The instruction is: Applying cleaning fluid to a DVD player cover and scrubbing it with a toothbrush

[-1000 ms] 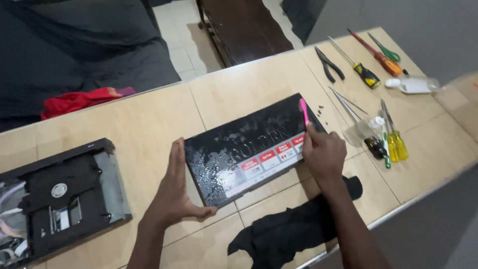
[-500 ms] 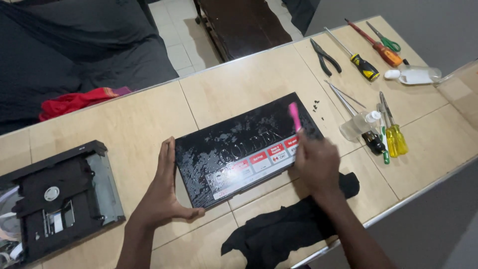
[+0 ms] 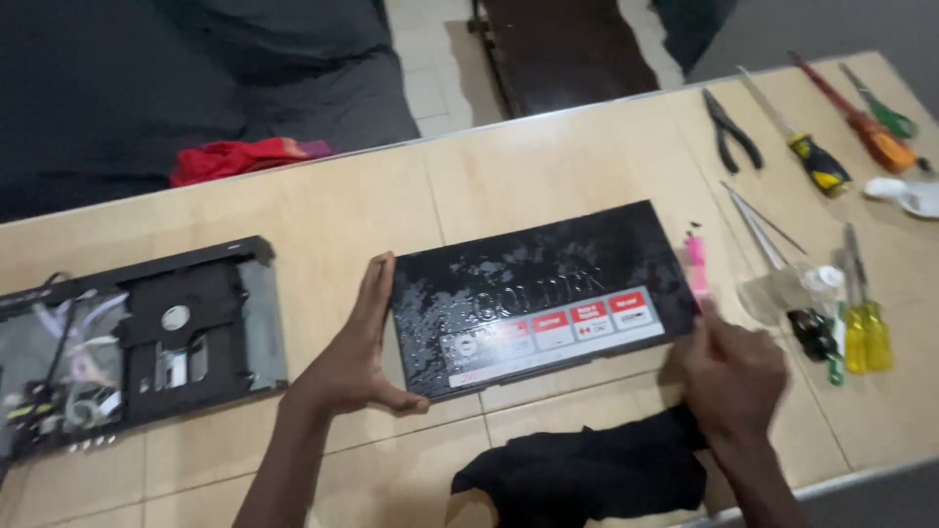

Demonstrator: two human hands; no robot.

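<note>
A flat black cover panel (image 3: 533,293) with a dusty, smeared top and a red and white sticker strip lies on the tan tiled table (image 3: 548,176). My left hand (image 3: 360,347) rests flat against the panel's left edge, fingers together, bracing it. My right hand (image 3: 734,376) is at the panel's right end and grips a pink brush (image 3: 695,262), whose tip stands up just past the panel's corner. A black cloth (image 3: 587,474) lies crumpled on the table just below the panel, between my forearms.
An opened disc player chassis (image 3: 127,337) sits at the left. Pliers (image 3: 729,132), several screwdrivers (image 3: 817,156), tweezers (image 3: 753,220) and a small white bottle (image 3: 900,191) lie at the right. A red cloth (image 3: 240,156) is on the table's far edge. The near edge is close to my arms.
My right hand with the pink brush has slid from over the panel's right part to just past its right edge and lower. My left hand stays braced on the left edge.
</note>
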